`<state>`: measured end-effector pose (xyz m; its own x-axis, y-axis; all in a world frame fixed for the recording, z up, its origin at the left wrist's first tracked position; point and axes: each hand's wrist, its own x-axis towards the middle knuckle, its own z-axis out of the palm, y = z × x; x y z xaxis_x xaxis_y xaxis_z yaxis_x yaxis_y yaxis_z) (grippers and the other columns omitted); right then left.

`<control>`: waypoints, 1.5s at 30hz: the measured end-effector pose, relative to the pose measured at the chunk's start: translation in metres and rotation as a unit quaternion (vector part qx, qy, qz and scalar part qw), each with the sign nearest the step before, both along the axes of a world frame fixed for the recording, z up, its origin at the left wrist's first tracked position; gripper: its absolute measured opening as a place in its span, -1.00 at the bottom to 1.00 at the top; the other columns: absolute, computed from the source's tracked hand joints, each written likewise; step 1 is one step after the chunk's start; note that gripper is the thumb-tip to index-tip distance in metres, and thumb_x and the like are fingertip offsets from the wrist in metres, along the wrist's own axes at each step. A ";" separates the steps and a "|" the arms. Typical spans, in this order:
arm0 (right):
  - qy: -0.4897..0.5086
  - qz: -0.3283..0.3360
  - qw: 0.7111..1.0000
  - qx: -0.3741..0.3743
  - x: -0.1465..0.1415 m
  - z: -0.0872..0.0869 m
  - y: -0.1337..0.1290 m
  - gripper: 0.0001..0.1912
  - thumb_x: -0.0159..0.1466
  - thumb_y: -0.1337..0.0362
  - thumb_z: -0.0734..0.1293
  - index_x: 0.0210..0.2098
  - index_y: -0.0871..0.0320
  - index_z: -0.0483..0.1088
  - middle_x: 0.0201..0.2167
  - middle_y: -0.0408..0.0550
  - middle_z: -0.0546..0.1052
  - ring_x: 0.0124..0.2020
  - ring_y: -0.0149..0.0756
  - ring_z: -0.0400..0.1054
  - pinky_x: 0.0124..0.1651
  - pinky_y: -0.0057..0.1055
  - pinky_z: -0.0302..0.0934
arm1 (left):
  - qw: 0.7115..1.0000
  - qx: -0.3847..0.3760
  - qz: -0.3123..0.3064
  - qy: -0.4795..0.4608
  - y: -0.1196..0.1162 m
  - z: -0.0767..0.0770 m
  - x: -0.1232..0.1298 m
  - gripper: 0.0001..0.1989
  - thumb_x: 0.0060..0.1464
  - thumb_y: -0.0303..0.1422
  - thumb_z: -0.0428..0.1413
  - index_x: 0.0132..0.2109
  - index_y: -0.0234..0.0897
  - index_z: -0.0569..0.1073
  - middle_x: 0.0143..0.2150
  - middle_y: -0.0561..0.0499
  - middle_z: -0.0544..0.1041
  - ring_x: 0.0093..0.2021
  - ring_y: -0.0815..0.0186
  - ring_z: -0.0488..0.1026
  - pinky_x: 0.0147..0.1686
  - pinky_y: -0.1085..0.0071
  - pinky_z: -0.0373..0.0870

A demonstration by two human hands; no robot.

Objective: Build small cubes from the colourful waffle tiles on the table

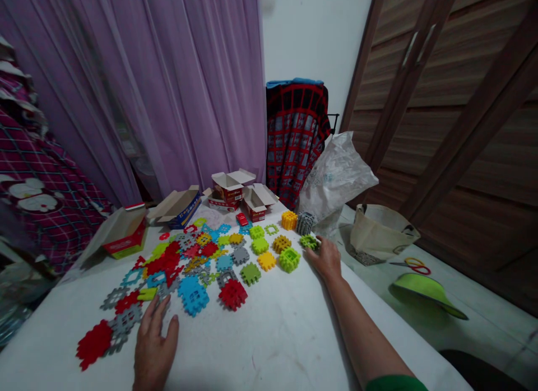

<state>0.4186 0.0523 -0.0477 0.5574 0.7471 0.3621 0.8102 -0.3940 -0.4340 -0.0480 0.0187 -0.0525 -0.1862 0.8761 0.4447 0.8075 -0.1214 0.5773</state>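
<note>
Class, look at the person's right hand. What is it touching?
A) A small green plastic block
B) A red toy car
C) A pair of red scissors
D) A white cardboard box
A: the fingers of the right hand are closed on the small green plastic block at the edge of the spread of coloured pieces.

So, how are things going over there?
Right grip on green block. Left grip open on table, near grey piece.
</note>
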 end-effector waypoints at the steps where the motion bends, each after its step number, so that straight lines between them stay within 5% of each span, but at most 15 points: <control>1: 0.006 0.006 1.000 0.028 -0.001 -0.001 -0.003 -0.50 0.17 0.12 0.33 0.07 0.17 0.34 -0.04 0.11 0.49 0.04 -0.03 0.31 0.03 -0.19 0.14 | 1.000 -0.002 0.003 -0.002 0.000 0.000 0.000 -0.54 0.17 -0.16 0.00 0.15 -0.19 0.46 0.31 -0.15 0.32 0.22 -0.02 0.37 0.00 0.13 0.51; 6: 0.056 0.084 0.986 0.133 -0.019 -0.009 -0.020 -0.59 0.20 0.11 0.24 -0.03 0.19 0.37 -0.05 0.12 0.49 0.03 -0.07 0.33 0.10 -0.17 0.16 | 1.000 -0.016 -0.015 0.003 0.000 -0.003 -0.003 -0.54 0.17 -0.17 0.01 0.18 -0.11 0.42 0.34 -0.05 0.27 0.23 -0.02 0.35 -0.14 0.20 0.56; 11: 0.098 0.142 0.982 0.079 -0.052 -0.014 -0.029 -0.39 0.13 -0.01 0.34 0.10 0.16 0.29 -0.02 0.07 0.51 -0.02 -0.11 0.39 0.06 -0.22 0.22 | 1.000 0.001 -0.018 -0.013 0.002 -0.008 -0.005 -0.51 0.14 -0.19 0.02 0.19 -0.16 0.42 0.33 -0.11 0.29 0.22 0.03 0.36 -0.09 0.26 0.54; 15: 0.061 0.108 0.992 0.017 -0.070 -0.011 -0.031 -0.19 0.10 0.02 0.40 0.25 0.19 0.15 0.01 0.14 0.50 0.03 -0.04 0.37 0.07 -0.19 0.16 | 1.000 0.009 -0.025 -0.010 0.004 -0.011 -0.006 -0.53 0.15 -0.22 0.03 0.19 -0.15 0.43 0.33 -0.10 0.29 0.25 0.04 0.33 0.15 0.15 0.40; 21: 0.001 0.080 0.996 -0.029 -0.077 -0.005 -0.030 -0.24 0.14 0.08 0.39 0.25 0.25 0.15 -0.04 0.19 0.52 0.02 -0.01 0.37 0.02 -0.22 0.12 | 0.999 0.015 -0.034 -0.026 0.002 -0.010 -0.005 -0.52 0.14 -0.27 0.04 0.21 -0.14 0.41 0.33 -0.12 0.28 0.28 0.04 0.30 0.24 0.12 0.31; 40: -0.010 -0.051 0.995 -0.089 -0.061 0.009 -0.029 -0.29 0.20 0.02 0.34 0.22 0.28 0.22 -0.16 0.24 0.56 -0.09 0.03 0.45 -0.11 -0.21 0.18 | 0.999 0.016 -0.008 -0.030 0.000 -0.009 -0.001 -0.54 0.17 -0.27 0.02 0.22 -0.10 0.41 0.33 -0.07 0.29 0.28 0.05 0.31 0.24 0.12 0.30; 45: -0.004 -0.058 0.996 -0.067 -0.061 0.005 -0.029 -0.27 0.16 0.01 0.36 0.22 0.24 0.22 -0.12 0.21 0.56 -0.06 0.03 0.43 -0.09 -0.20 0.19 | 0.999 -0.003 -0.018 -0.030 0.001 -0.011 -0.005 -0.51 0.12 -0.28 0.07 0.21 -0.08 0.42 0.32 -0.07 0.30 0.22 0.04 0.36 -0.01 0.22 0.50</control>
